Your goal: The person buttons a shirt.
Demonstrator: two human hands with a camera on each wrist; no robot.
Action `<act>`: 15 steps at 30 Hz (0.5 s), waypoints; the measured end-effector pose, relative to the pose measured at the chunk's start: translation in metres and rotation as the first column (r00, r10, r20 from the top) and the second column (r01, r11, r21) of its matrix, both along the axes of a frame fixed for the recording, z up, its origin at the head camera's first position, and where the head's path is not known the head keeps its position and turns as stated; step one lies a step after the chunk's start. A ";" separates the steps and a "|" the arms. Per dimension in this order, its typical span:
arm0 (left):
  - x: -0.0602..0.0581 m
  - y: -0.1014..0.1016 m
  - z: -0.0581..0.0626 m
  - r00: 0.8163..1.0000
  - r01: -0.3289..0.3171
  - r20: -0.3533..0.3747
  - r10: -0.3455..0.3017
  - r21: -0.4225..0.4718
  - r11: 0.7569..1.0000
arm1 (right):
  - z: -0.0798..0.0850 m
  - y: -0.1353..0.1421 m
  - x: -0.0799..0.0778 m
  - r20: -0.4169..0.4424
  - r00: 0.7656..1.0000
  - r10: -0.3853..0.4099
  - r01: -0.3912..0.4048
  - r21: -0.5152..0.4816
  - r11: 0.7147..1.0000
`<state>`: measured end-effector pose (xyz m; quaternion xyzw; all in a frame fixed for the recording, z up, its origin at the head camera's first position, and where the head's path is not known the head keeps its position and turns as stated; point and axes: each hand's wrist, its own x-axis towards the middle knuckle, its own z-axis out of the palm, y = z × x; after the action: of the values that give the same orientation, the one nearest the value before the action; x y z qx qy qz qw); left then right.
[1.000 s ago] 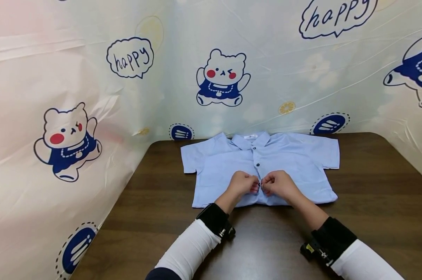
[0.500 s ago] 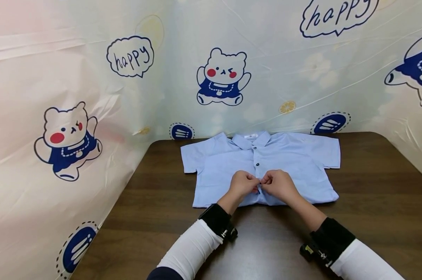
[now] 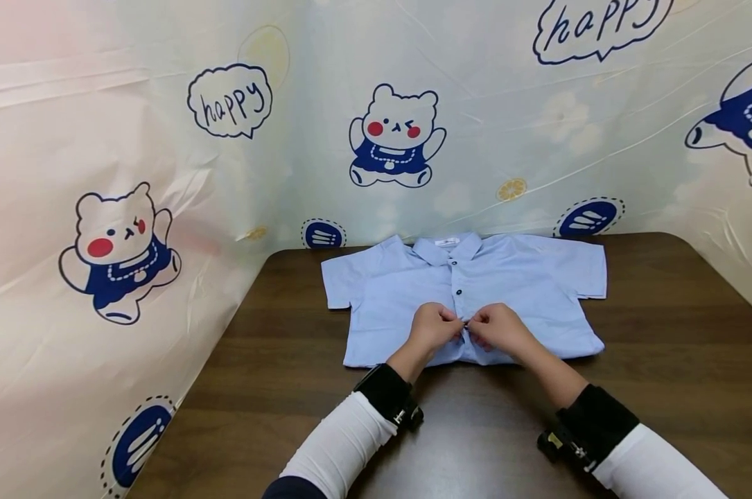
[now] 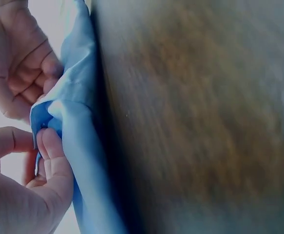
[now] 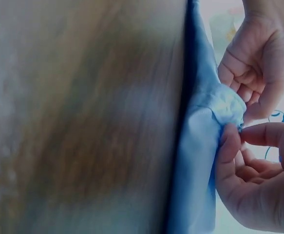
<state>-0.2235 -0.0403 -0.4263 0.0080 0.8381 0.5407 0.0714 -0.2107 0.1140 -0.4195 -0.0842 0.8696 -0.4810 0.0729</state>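
Note:
A light blue short-sleeved shirt (image 3: 400,287) lies front up, its collar (image 3: 434,255) toward the back wall. Dark buttons (image 3: 459,292) run down its front placket. My left hand (image 3: 432,327) pinches one side of the placket near the hem, thumb against fingers. Directly opposite, my right hand (image 3: 500,329) pinches the placket between thumb and forefinger, with a small dark button (image 3: 466,324) right at the fingertips. In the left wrist view the shirt's front edge (image 4: 54,105) is lifted and folded over around the left fingers. The right wrist view shows the raised cloth (image 5: 224,105) between both hands.
The shirt rests on a dark brown wooden table (image 3: 276,388) with rounded back corners. A pale cloth backdrop (image 3: 475,125) printed with bears and "happy" bubbles stands behind and at both sides. Black wrist bands (image 3: 385,391) with small cameras sit over white sleeves.
Both hands stay at the same spot on the placket. The left fingers have drawn up closer to the thumb, and the fingertips of the two hands have shifted slightly around the button.

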 end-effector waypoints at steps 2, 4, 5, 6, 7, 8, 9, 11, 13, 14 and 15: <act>0.001 0.000 0.001 1.000 0.007 -0.007 -0.007 0.009 1.000 | 0.000 0.002 -0.001 0.091 0.996 0.027 -0.021 -0.067 0.998; 0.001 0.000 0.002 1.000 0.025 -0.018 -0.025 0.004 1.000 | -0.001 0.004 -0.003 0.174 0.983 0.055 -0.032 -0.132 0.991; 0.001 -0.001 0.002 0.999 0.041 -0.034 -0.041 -0.011 0.999 | -0.002 0.005 -0.003 0.209 0.975 0.072 -0.038 -0.165 0.986; 0.001 -0.001 0.002 0.997 0.060 -0.048 -0.061 -0.028 0.998 | -0.002 0.006 -0.003 0.243 0.966 0.087 -0.039 -0.197 0.980; 0.000 -0.002 0.003 0.994 0.085 -0.069 -0.090 -0.065 0.994 | -0.003 0.007 -0.003 0.268 0.958 0.103 -0.042 -0.222 0.974; 0.000 -0.004 0.003 0.987 0.117 -0.099 -0.130 -0.128 0.985 | -0.003 0.007 -0.003 0.285 0.952 0.115 -0.047 -0.237 0.970; -0.001 -0.006 0.003 0.975 0.150 -0.131 -0.181 -0.216 0.965 | -0.004 0.008 -0.002 0.278 0.952 0.127 -0.062 -0.230 0.971; -0.002 -0.013 0.005 0.938 0.198 -0.179 -0.296 -0.425 0.883 | -0.005 0.010 0.001 0.178 0.970 0.166 -0.144 -0.131 0.981; 0.000 -0.024 0.007 0.892 0.205 -0.189 -0.410 -0.639 0.741 | -0.005 0.017 0.005 0.001 0.972 0.233 -0.232 0.091 0.968; 0.002 -0.032 0.008 0.869 0.196 -0.181 -0.461 -0.728 0.657 | -0.005 0.022 0.008 -0.087 0.960 0.267 -0.241 0.230 0.943; 0.005 -0.040 0.009 0.853 0.191 -0.156 -0.498 -0.795 0.576 | -0.005 0.030 0.011 -0.169 0.938 0.303 -0.227 0.363 0.904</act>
<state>-0.2189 -0.0807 -0.4174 0.2433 0.9640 0.1058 0.0178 -0.1999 0.1437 -0.4243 -0.2416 0.9221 -0.2975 0.0538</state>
